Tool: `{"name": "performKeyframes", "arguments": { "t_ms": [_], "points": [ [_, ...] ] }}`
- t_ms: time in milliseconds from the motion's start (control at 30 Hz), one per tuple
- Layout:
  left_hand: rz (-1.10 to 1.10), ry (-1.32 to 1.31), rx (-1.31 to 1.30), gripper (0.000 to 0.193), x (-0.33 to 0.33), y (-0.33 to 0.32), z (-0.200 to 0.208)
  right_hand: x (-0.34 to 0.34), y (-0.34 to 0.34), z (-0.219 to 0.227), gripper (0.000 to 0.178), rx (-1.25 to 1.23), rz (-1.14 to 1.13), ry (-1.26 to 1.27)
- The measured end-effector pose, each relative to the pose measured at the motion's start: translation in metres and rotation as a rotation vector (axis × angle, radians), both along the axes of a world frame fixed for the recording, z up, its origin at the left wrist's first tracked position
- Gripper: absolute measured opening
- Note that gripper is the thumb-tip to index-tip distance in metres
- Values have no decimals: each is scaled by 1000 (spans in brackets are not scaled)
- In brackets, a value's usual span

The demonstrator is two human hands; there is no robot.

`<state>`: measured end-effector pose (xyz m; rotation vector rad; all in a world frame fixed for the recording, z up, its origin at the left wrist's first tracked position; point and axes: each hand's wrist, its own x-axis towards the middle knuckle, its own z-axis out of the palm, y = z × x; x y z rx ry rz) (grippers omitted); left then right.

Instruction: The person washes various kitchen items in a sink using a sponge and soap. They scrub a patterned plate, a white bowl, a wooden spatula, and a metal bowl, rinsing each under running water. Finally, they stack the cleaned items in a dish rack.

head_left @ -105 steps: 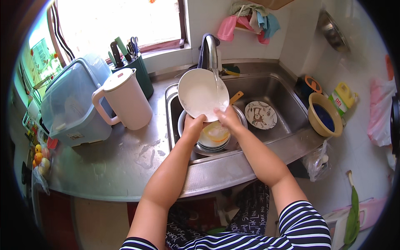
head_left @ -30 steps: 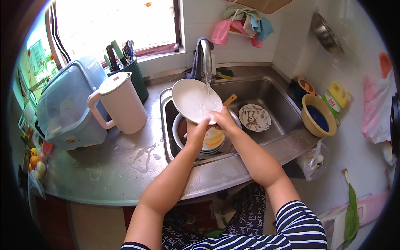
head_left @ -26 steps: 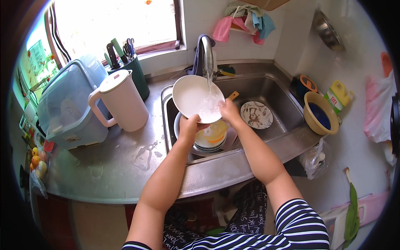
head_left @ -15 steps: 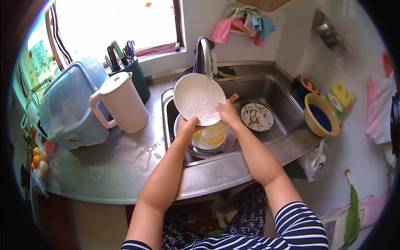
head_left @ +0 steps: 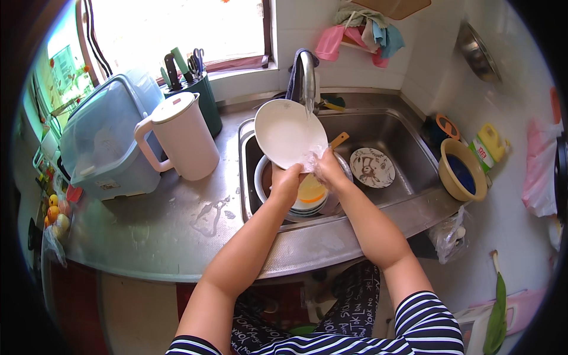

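Note:
A white bowl (head_left: 287, 133) is tilted toward me under the faucet (head_left: 308, 89), above the left part of the sink. My left hand (head_left: 286, 182) grips its near rim. On the bowl's lower right edge, my right hand (head_left: 330, 168) is closed, its fingertips partly veiled by splashing water. A stack of dishes (head_left: 309, 206) stands below in the sink, partly covered by the bowl and my hands; its top piece has an orange-yellow colour. To the right, a round plate (head_left: 373, 167) with a brown drawing lies on the sink bottom.
A pink kettle (head_left: 186, 139), a blue lidded bin (head_left: 109, 136) and a green knife block (head_left: 207, 103) occupy the left counter. At the sink's right stand a beige basin (head_left: 448, 171) and a yellow-green bottle (head_left: 488, 145). A wooden handle (head_left: 339, 139) pokes up behind my right hand.
The view has shifted, moving the whole scene slightly right. Water now splashes at the bowl's lower right edge beside my right fingers, rather than pooling across its inside.

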<state>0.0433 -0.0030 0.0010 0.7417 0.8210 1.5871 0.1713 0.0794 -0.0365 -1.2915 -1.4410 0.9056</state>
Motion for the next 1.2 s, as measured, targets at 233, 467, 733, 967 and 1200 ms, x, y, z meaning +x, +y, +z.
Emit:
{"name": "performKeyframes", "arguments": {
  "t_ms": [233, 467, 733, 967, 1200],
  "points": [
    [2, 58, -74, 51, -12, -6, 7, 25, 7, 25, 33, 196, -143, -357],
    [-107, 171, -20, 46, -29, 8, -7, 36, 9, 30, 30, 194, -184, -486],
    [-117, 111, -13, 50, -10, -6, 11, 12, -1, 17, 30, 26, -107, -217],
    [-66, 43, 50, 47, 16, -9, 13, 37, 26, -14, 34, 19, -86, -7],
    [-124, 125, -23, 48, -11, -10, 13, 33, 10, 29, 35, 83, -165, -409]
  ]
}}
